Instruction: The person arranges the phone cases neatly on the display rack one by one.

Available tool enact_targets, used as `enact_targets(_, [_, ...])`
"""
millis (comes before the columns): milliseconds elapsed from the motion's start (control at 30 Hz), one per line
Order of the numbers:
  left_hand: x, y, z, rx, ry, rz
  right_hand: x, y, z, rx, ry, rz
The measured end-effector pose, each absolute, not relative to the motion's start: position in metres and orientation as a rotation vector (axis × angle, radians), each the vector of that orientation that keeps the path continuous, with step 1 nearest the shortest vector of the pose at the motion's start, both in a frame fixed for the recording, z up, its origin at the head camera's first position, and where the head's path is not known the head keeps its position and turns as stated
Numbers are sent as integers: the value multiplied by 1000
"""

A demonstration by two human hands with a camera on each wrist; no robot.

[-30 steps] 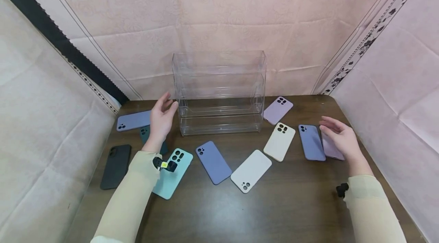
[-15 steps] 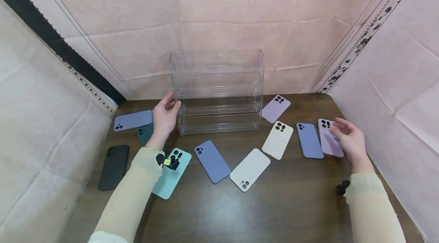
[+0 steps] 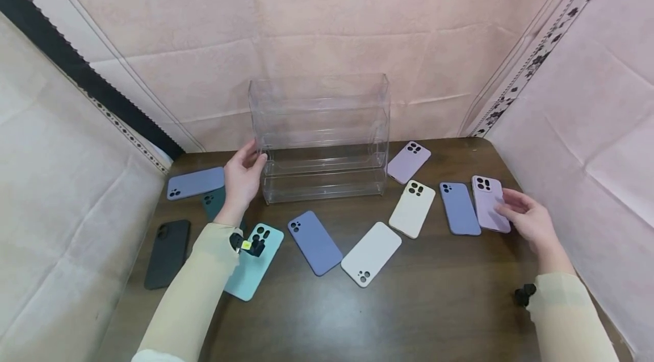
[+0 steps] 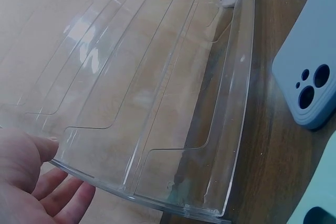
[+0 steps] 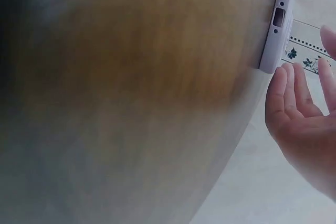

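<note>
A clear plastic tiered rack [image 3: 322, 183] stands at the back middle of the table. My left hand [image 3: 244, 177] holds its left side edge, thumb on the inner side and fingers outside, as the left wrist view shows. On the right, my right hand [image 3: 528, 217] is at the right edge of a lilac phone case [image 3: 487, 200], its fingers loosely bent. In the right wrist view the fingertips [image 5: 280, 72] are right at the case's end, with the thumb apart. A blue phone case [image 3: 460, 209] lies just left of the lilac one.
More phone cases lie around: white [image 3: 371, 254], cream [image 3: 411, 209], another lilac [image 3: 409, 161], blue [image 3: 315, 243], turquoise [image 3: 250, 274], black [image 3: 167, 254], dark green [image 3: 213, 200] and light blue [image 3: 196, 183]. Pale cloth walls [image 3: 317, 21] enclose the brown table [image 3: 388, 322].
My right hand has moved off the top of the lilac phone case to its right edge, uncovering its camera cutouts. My left hand has closed in on the rack's left side.
</note>
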State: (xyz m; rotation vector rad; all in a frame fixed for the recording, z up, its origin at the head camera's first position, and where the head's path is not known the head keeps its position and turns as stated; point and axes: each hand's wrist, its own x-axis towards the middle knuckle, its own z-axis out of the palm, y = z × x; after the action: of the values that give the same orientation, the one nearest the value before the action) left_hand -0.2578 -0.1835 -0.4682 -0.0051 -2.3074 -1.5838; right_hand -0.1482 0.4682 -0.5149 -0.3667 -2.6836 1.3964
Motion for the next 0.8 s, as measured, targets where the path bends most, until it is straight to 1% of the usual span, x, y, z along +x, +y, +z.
enact_targets(267, [-257, -185, -469, 0, -2318, -1589, -158, 466, -508, -408, -2781, 1376])
enact_targets(500, [-255, -186, -470, -4, -2333, -1549, -171, 467, -511, -487, -2836, 1419])
enact_targets(667, [-255, -185, -467, 11, -2344, -1563, -175, 469, -511, -508, -2917, 1346])
enact_targets(800, [-256, -185, -465, 26, -2338, -1594, -178, 470, -511, -577, -2956, 1312])
